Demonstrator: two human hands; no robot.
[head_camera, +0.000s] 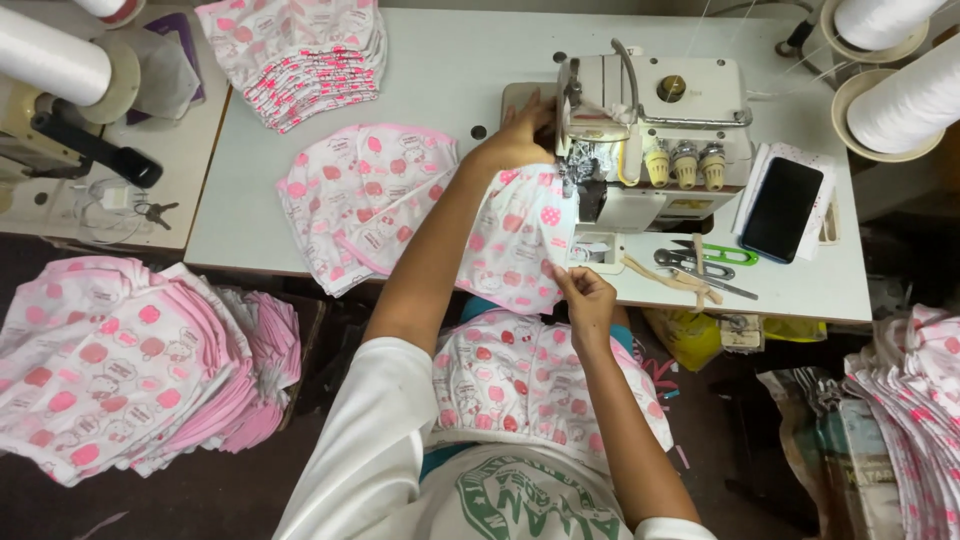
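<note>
A white and pink printed fabric piece (515, 240) lies at the front of a white overlock sewing machine (660, 120). My left hand (515, 135) presses flat on the far end of this piece, right by the machine's presser foot. My right hand (580, 292) pinches the near edge of the same piece at the table's front edge. More of the same printed fabric (530, 385) rests in my lap below the table.
Stacks of sewn pieces lie on the table (300, 55) (360, 200), and big piles sit at lower left (120, 360) and right (915, 400). A dark phone (782, 208), scissors (695, 265), green thread snips (728, 254) and white thread cones (900, 100) are by the machine.
</note>
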